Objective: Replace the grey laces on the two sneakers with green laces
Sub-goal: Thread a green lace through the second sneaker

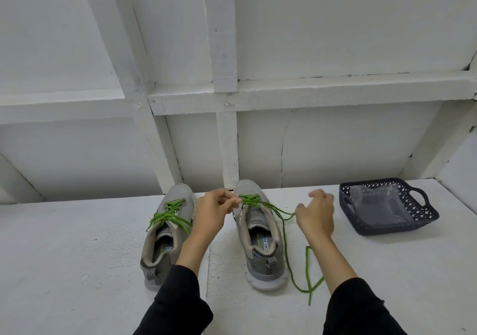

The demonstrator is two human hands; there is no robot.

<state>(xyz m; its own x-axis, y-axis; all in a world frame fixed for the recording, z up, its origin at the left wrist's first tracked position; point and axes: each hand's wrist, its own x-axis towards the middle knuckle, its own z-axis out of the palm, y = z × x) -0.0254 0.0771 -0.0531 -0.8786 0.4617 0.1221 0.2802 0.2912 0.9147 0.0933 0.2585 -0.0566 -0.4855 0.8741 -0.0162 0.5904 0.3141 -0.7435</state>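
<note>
Head view, forward and down onto a white surface (pixel 77 244). Nearest the viewer, two black sleeves lead to bare forearms. Just beyond them, the free tail of a green lace (pixel 307 265) trails over the surface to the right of the right sneaker (pixel 260 234) and loops back on itself near the heel. The left sneaker (pixel 167 231) stands parallel, well to the left, with the left forearm passing between the two shoes. It carries a second green lace (pixel 167 214), threaded through its eyelets and gathered at the tongue; whether this is a finished bow cannot be told.

Farther on, the left hand (pixel 214 213) sits at the upper eyelets of the right sneaker, thumb and fingertips pinching the lace where it crosses. The right hand (pixel 316 213) is just right of that shoe; its thumb and a lower finger appear to pinch the strand running out from the eyelets, while the other fingers are loosely spread.

Beyond and to the right stands a dark perforated basket (pixel 423 216) holding a clear plastic bag (pixel 379 205); its contents cannot be made out. No grey lace shows on either shoe.

Judged progress: late. Both shoes wear green; what seems left is tightening and tying the right sneaker's lace.
</note>
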